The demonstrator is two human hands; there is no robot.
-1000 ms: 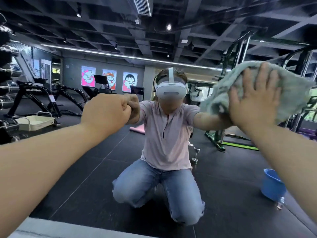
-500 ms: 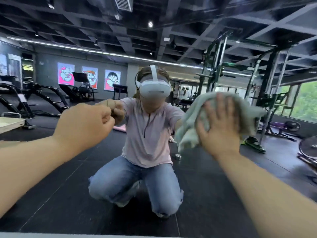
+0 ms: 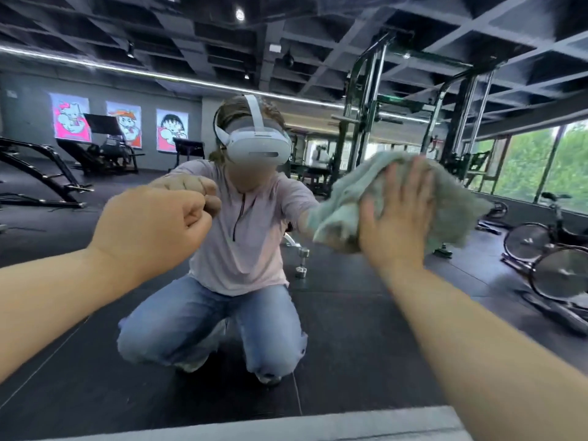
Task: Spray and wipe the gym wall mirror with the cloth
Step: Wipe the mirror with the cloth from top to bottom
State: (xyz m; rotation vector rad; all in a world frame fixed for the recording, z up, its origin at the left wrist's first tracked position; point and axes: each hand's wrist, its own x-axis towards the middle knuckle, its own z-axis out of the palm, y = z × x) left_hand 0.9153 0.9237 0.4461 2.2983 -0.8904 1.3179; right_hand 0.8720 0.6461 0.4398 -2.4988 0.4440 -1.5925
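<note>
Mirror (image 3: 350, 329) fills the view ahead of both hands; the pale green cloth (image 3: 458, 205) lies bunched under the right hand (image 3: 394, 218), whose straight, spread fingers press it flat to the surface; the left hand (image 3: 149, 230), apart to its left, is curled into a fist, knuckles forward, holding nothing visible; a grey ledge (image 3: 222, 424) runs below both forearms.
</note>
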